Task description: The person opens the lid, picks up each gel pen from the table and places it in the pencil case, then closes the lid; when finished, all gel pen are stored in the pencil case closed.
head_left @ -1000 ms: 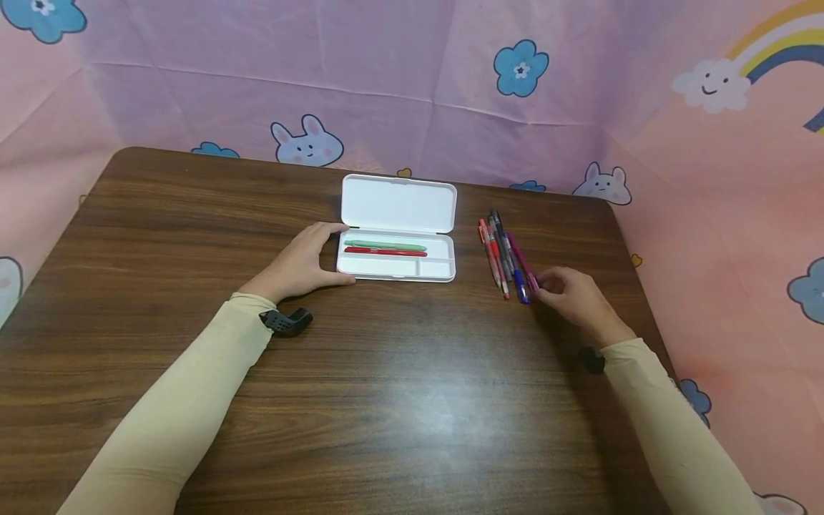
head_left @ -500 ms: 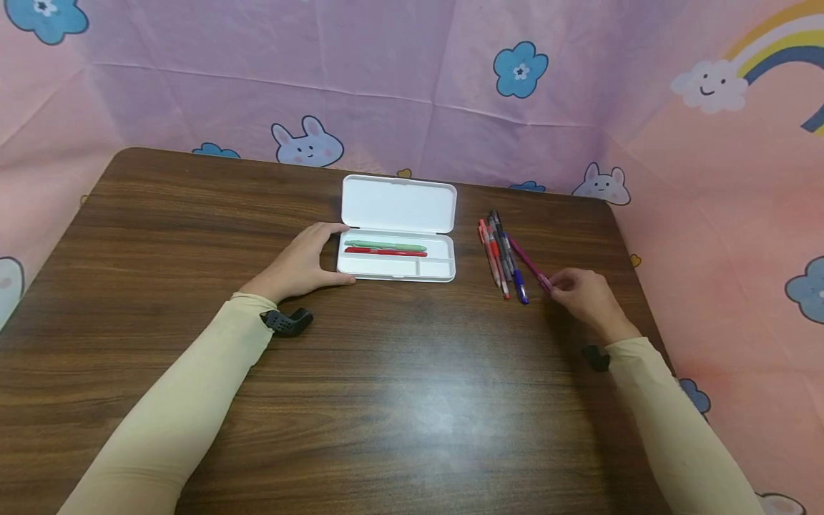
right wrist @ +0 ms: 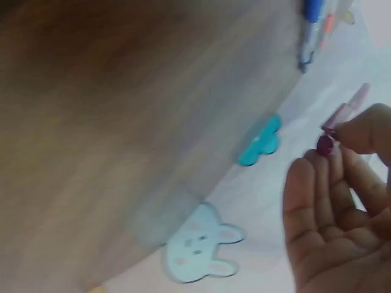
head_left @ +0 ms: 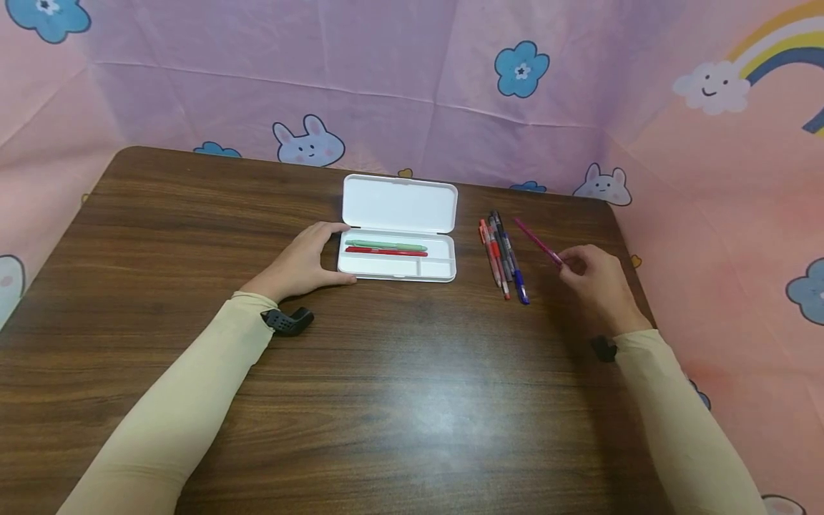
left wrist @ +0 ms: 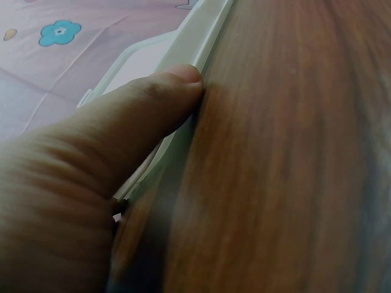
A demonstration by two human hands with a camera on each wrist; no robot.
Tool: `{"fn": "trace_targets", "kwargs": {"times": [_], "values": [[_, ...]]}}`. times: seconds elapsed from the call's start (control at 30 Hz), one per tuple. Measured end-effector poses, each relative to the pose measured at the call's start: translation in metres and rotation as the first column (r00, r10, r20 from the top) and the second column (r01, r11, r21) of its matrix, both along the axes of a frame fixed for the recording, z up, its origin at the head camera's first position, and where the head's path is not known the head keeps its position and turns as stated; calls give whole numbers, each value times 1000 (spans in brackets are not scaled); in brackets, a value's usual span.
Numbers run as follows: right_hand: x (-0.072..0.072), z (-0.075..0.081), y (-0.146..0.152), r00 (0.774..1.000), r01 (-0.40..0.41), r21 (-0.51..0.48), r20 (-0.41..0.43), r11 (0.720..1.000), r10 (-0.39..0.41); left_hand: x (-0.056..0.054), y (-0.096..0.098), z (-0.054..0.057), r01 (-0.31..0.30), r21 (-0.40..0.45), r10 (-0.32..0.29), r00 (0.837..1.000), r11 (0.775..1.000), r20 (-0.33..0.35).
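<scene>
While the left hand [head_left: 291,265] grips an open white pencil case [head_left: 386,267] between thumb and fingers, the right hand [head_left: 596,283] pinches a magenta pen [head_left: 537,242] by one end. Just right of the left hand, a green pen [head_left: 386,245] and a red pen [head_left: 386,252] lie side by side in the case's rear compartment [head_left: 440,247]. More pens [head_left: 503,247] lie on the worktop [head_left: 360,400] between the hands, nearer the right.

- Glare whitens the table [head_left: 444,415] in front of the white case [head_left: 399,204]
- Soft shadow falls right of the case
- Left wrist view is dim, right blurred
</scene>
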State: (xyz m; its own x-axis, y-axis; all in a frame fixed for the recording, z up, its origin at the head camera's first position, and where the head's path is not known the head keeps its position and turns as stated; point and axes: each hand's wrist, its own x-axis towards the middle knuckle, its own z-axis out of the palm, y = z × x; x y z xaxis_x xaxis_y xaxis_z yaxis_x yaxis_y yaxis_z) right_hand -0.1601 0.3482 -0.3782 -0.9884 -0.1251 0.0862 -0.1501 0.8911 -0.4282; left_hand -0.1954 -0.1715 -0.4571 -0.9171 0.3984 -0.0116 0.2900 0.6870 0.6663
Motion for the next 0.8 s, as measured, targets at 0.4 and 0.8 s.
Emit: {"fn": "trace_targets", "kwargs": {"times": [0.4, 0.8], "values": [[-32, 12, -90, 956, -276, 7, -103, 961, 275, 0, -3, -3, 2, 8, -2, 1000, 1000, -6], [-58, 0, -181, 861, -498, 124, -53, 859, 506, 0, -2, -1, 5, 12, -5, 1000, 1000, -4]]}}
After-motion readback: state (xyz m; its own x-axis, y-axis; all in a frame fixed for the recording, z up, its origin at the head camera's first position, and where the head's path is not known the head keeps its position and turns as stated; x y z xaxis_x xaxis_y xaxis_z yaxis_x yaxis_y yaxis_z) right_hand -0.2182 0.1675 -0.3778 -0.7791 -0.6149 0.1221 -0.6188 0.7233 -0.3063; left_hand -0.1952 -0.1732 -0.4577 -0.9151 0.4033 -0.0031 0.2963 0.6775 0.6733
